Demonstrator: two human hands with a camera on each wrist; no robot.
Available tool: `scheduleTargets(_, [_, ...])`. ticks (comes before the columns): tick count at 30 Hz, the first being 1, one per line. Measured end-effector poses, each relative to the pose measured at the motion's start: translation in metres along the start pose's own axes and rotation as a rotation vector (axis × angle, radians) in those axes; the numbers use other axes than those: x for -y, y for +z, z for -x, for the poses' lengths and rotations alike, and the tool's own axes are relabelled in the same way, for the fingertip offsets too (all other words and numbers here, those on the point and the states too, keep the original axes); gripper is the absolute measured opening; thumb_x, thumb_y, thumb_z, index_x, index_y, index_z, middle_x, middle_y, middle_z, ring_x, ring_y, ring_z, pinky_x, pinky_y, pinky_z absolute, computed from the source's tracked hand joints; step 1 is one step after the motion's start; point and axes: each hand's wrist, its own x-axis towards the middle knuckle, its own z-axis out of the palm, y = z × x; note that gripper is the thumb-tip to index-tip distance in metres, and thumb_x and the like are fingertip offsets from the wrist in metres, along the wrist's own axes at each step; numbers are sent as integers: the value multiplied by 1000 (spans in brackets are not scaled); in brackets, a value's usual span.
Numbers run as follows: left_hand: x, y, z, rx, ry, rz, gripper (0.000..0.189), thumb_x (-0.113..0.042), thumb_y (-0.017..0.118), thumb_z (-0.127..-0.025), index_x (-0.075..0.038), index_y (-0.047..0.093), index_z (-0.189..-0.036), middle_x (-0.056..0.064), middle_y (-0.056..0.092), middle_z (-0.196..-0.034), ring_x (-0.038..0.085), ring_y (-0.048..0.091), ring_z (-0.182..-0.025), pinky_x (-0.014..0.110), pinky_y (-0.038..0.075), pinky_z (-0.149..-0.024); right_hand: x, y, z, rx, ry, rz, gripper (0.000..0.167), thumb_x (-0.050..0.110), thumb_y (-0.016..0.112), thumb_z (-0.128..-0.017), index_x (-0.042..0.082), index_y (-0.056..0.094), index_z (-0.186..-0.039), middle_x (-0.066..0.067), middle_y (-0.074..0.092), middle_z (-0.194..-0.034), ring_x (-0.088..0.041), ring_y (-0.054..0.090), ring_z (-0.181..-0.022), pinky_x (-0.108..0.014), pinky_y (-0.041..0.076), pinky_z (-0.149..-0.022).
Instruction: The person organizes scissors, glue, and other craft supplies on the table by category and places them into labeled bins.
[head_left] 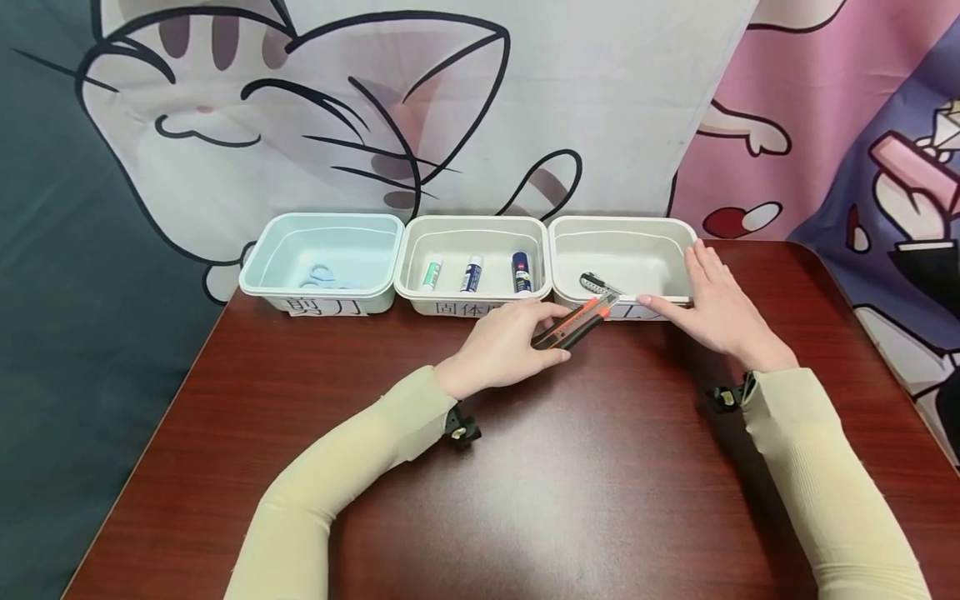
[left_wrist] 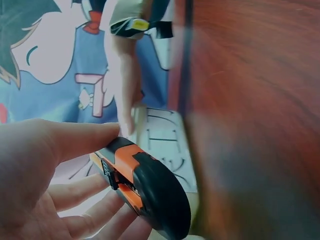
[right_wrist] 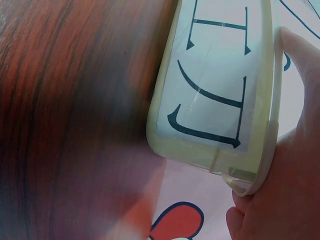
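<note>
In the head view, my left hand (head_left: 510,346) holds an orange and black utility knife (head_left: 573,323) at the front rim of the right bin (head_left: 630,223). The left wrist view shows the thumb on one side of the utility knife (left_wrist: 145,177) and the fingers on the other. A second, dark-patterned utility knife (head_left: 600,284) lies inside that bin. My right hand (head_left: 723,312) rests on the bin's right front corner, thumb at the front rim and fingers extended along the right side. In the right wrist view, the bin's label (right_wrist: 215,80) faces the camera.
A middle bin (head_left: 472,222) with several glue sticks and a light blue left bin (head_left: 322,220) with light blue scissors (head_left: 322,275) stand alongside in a row. Behind them hangs a cartoon-printed cloth (head_left: 600,83). The dark wooden table (head_left: 525,500) extends toward me.
</note>
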Motion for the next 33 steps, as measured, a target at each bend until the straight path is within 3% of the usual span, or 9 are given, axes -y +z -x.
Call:
scheduleTargets(4, [-5,-6,-12,-35,31,66,53,-34,81,-88,-22,65,-138,-11,64,-95,5,57,-83,27,46,-70,0,1,-1,1,0,3,107,61,60,-95,-13,12,-156,-32,2,-164,-40,-1,-152,-51,1,-121])
scheduleTargets(12, [-18,-28,-41,-143,99,197,56,-28,81,-89,-18,62,-141,-3,67,-110,7,63,-84,23,49,-73,-1,2,-2,3,2,-4,108,61,60,-95,-13,11,-156,-32,3,-163,-39,-1,-153,-52,2,-121])
scheduleTargets(19, [-23,-38,-73,-196,145,300,57,-19,81,-89,-16,61,-142,-1,64,-112,11,65,-93,20,49,-81,1,-1,-1,18,9,-5,108,62,59,-95,-13,11,-156,-31,1,-164,-39,-3,-153,-52,3,-121])
scheduleTargets(25, [-19,-35,-98,-193,117,325,57,-20,81,-90,-18,61,-143,-1,64,-118,14,64,-98,20,48,-84,1,-1,-1,29,16,-6,108,63,58,-95,-12,10,-157,-30,-1,-164,-38,-4,-153,-52,1,-121])
scheduleTargets(33, [-11,-17,-122,-171,82,369,57,-19,81,-89,-19,61,-143,1,64,-116,15,65,-100,22,47,-89,0,-1,-1,24,16,-4,108,63,58,-95,-12,10,-157,-30,0,-164,-37,-4,-153,-52,1,-121])
